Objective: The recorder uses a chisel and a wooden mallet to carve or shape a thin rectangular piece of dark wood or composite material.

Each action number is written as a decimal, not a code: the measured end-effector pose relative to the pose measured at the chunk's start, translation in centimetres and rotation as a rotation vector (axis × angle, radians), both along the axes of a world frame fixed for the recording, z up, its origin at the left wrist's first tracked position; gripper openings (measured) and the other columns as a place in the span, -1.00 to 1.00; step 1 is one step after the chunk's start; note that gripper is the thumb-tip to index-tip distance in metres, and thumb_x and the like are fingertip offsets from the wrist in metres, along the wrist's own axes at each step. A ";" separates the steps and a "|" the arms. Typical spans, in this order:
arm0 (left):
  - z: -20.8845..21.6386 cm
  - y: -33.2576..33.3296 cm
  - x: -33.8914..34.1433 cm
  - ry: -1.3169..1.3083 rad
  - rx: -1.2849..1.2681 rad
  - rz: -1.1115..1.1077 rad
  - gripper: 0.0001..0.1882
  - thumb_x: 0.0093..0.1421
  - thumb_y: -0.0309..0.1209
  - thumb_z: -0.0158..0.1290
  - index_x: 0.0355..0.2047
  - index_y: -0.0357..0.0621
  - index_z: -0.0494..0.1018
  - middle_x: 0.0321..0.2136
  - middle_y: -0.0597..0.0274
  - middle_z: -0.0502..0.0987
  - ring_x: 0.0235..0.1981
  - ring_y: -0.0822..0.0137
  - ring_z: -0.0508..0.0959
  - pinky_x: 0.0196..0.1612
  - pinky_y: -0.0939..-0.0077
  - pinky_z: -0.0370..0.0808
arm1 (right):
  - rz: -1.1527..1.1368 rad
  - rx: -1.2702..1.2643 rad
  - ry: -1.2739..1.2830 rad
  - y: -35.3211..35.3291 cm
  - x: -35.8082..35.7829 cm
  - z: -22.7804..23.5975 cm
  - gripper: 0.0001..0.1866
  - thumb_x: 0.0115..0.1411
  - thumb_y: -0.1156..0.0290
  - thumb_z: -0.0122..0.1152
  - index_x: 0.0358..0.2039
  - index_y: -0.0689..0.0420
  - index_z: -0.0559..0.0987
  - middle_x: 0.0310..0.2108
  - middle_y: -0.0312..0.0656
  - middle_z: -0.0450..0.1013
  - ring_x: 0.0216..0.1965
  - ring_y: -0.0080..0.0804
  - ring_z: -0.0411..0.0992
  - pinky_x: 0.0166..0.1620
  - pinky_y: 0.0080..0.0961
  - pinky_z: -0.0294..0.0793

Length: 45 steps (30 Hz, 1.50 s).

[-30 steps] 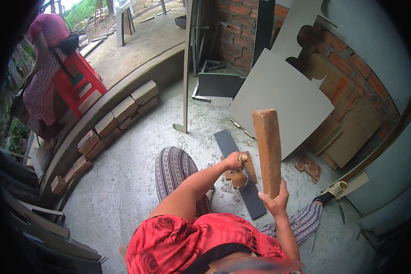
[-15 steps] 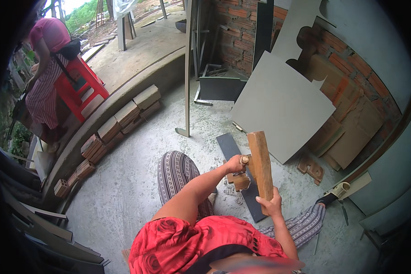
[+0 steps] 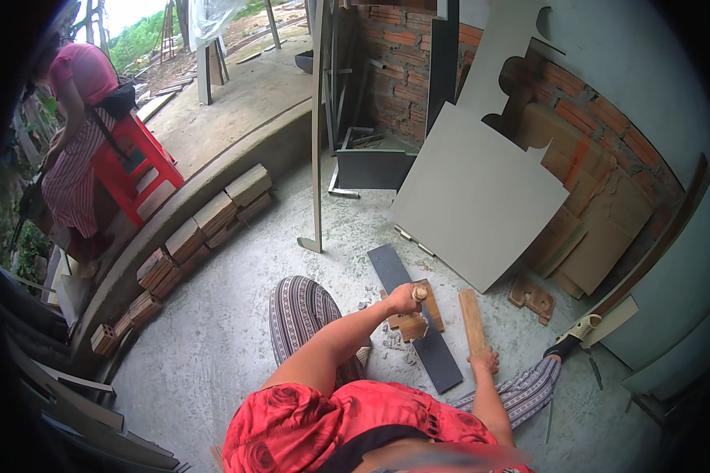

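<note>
A seated person in a red patterned shirt works wood on a bare concrete floor (image 3: pixel 213 355), legs stretched out to either side of a long dark grey board (image 3: pixel 418 323) that lies flat and runs from 11 o'clock to 5 o'clock. The left hand (image 3: pixel 405 299) is closed tight round a short, pale wooden handle (image 3: pixel 420 292), apparently of a small tool, held just above a stubby brown wood block (image 3: pixel 409 323) resting on the dark board. The right hand (image 3: pixel 485 360) lies mostly flat, fingers spread, pressing the near end of a narrow light-brown wooden slat (image 3: pixel 472 321) down on the floor just beside the board, at its 3 o'clock side. A second short brown strip (image 3: pixel 432 306) rests between block and slat. Pale chips (image 3: pixel 390 339) scattered at the block's 7 o'clock side suggest cutting is already under way; the slat itself looks whole and unworked, so most of the shaping appears left to do. At 10 o'clock, well apart, another person in pink leans by a red plastic stool (image 3: pixel 134 165), beyond a row of stacked bricks (image 3: pixel 205 225).
</note>
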<state>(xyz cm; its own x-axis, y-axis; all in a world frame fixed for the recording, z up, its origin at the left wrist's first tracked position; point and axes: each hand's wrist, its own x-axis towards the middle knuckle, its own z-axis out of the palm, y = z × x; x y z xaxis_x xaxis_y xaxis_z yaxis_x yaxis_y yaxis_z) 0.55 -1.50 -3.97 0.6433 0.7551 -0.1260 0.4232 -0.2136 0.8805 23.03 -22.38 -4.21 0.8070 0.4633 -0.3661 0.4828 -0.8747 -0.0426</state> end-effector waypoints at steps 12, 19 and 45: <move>6.5 -4.2 1.6 -0.313 -0.224 0.059 -0.67 -0.15 -0.25 0.27 -0.45 -0.14 0.41 -0.64 0.27 0.45 -0.64 0.38 0.43 -0.53 0.49 0.40 | 0.480 0.609 0.635 2.2 -5.9 -0.5 -0.29 -0.16 0.15 0.36 0.00 0.20 0.36 -0.18 -0.03 0.38 -0.26 -0.29 0.40 -0.19 -0.42 0.40; 6.3 -3.6 1.9 -0.531 -0.676 0.300 -0.73 -0.03 -0.25 0.22 -0.53 -0.15 0.41 -0.64 0.30 0.43 -0.66 0.44 0.45 -0.58 0.54 0.44 | 0.367 0.650 0.846 2.5 -5.8 -1.1 -0.69 0.04 0.22 0.18 -0.34 0.22 0.52 -0.68 -0.30 0.38 -0.60 -0.54 0.35 -0.46 -0.58 0.31; 3.6 -6.8 3.8 -0.181 -0.598 0.207 -0.46 -0.06 0.08 0.10 -0.52 -0.26 0.43 -0.58 0.16 0.49 -0.54 0.36 0.48 -0.45 0.45 0.41 | 0.155 0.754 1.165 3.6 -8.4 1.5 -0.68 -0.08 0.45 0.30 -0.32 0.23 0.42 -0.60 -0.31 0.35 -0.64 -0.62 0.32 -0.60 -0.67 0.33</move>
